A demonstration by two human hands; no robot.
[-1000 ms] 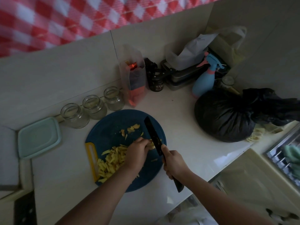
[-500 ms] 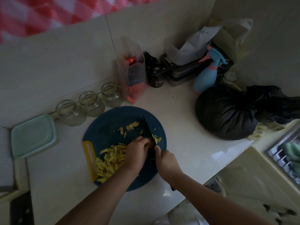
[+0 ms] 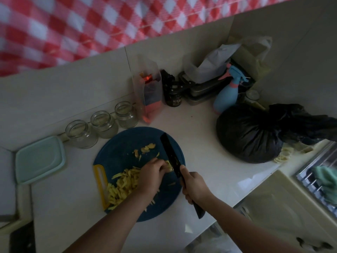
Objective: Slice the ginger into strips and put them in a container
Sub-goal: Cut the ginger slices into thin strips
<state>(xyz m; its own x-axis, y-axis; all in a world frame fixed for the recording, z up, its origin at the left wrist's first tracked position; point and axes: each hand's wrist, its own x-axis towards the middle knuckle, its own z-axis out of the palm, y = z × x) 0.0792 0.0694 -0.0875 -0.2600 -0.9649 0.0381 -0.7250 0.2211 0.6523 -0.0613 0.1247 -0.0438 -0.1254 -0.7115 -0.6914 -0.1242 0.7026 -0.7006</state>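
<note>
- At lower centre of the frame, our left hand (image 3: 152,177) curls its fingers down over a ginger piece (image 3: 168,166) and holds it on the round blue cutting board (image 3: 124,148). Most of that piece is hidden under our fingertips.
- Our right hand (image 3: 195,188) is wrapped round the handle of a dark knife (image 3: 169,152). The blade lies just right of the ginger piece, and we cannot tell whether its edge touches the board.
- Cut strips (image 3: 122,187) lie heaped on the board's left part, beside its yellow handle (image 3: 100,183). Our left wrist partly covers them. A few offcuts (image 3: 147,147) sit apart, nearer the far edge.
- Left of the board, a pale green lidded box (image 3: 39,159) rests closed on the counter (image 3: 209,157). Three lidless glass jars (image 3: 104,124) stand in a row behind the board.
- A dark jar (image 3: 174,99) at upper centre carries a pale label, too small and dim for us to read. The clear bag (image 3: 148,94) beside it shows a red and orange packet with no legible text.
- A blue spray bottle (image 3: 226,94) and a tied black bag (image 3: 249,136) fill the right side, and the frame's right edge cuts the bag off.
</note>
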